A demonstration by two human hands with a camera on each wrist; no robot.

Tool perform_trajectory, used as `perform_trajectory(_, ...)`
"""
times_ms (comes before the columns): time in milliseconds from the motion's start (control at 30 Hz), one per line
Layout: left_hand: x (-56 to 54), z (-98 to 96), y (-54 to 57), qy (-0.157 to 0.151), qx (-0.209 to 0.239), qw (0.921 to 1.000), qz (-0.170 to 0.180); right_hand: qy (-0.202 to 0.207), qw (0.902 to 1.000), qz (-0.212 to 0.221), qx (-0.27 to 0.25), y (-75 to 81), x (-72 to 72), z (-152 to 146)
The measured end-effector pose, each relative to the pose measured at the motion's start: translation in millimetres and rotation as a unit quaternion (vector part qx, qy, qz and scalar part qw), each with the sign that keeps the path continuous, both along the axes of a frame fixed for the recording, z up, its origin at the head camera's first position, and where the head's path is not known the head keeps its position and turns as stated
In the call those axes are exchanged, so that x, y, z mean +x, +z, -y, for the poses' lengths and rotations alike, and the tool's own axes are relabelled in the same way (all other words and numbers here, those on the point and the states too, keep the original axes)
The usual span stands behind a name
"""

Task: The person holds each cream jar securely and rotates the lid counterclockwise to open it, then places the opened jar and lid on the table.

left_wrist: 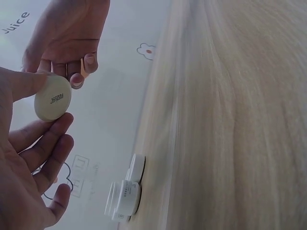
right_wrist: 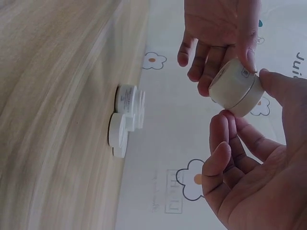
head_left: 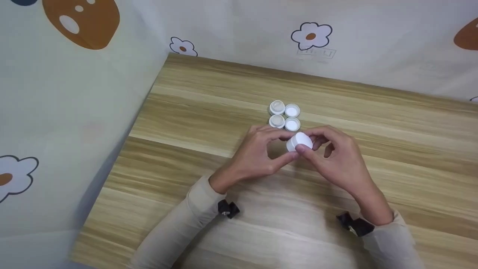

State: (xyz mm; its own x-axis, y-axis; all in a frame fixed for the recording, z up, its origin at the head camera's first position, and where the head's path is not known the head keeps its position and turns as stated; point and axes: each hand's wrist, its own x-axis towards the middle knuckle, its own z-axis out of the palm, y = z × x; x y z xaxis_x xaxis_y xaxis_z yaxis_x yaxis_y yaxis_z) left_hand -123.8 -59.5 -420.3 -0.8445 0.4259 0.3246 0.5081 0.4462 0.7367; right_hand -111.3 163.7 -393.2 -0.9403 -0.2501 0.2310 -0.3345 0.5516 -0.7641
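A small white cream jar is held tilted above the table between both hands, its lid on. My left hand pinches the jar's body between thumb and fingers. With thumb and fingers, my right hand pinches the lid end. Printed text shows on the base of the jar in the left wrist view. In the right wrist view, a seam runs between the jar's body and its lid. Just beyond the hands stand two open jars, with two white lids lying inner side up beside them.
The wood-grain table runs up to a pale cloth backdrop printed with flowers. Another pale sheet hangs along the left edge. Dark wrist mounts sit at both sleeves.
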Motion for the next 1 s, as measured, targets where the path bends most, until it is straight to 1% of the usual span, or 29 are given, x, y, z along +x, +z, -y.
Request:
perform_trajectory(200, -0.2, -0.7, -0.2, -0.005, 0.002, 1.0, -0.002, 0.01, 0.9999, -0.001, -0.01, 1.3, 0.4, -0.5)
perform_trajectory(533, -0.2, -1.8, -1.6, -0.001, -0.002, 1.0, -0.004, 0.023, 0.9997, -0.002, -0.008, 0.1, 0.9, -0.9)
perform_trajectory(667, -0.7, -2.5, -3.2, 0.003, -0.001, 1.0, -0.007, 0.011, 0.9999, 0.001, -0.013, -0.3, 1.2, -0.5)
perform_trajectory(833, -0.8, -3.1, -2.7, 0.001, 0.005, 1.0, 0.002, -0.012, 0.9999, 0.003, 0.008, 1.5, 3.4, 0.5)
perform_trajectory(900, -0.6, -2.7, -2.2, -0.002, 0.009, 0.9999, 0.009, -0.012, 0.9998, 0.0, 0.017, 1.0, 3.5, 1.0)
perform_trajectory(1000, -0.8, -2.5, -2.9, -0.007, 0.014, 0.9997, 0.018, -0.008, 0.9998, -0.004, 0.016, 0.0, 3.4, 1.2)
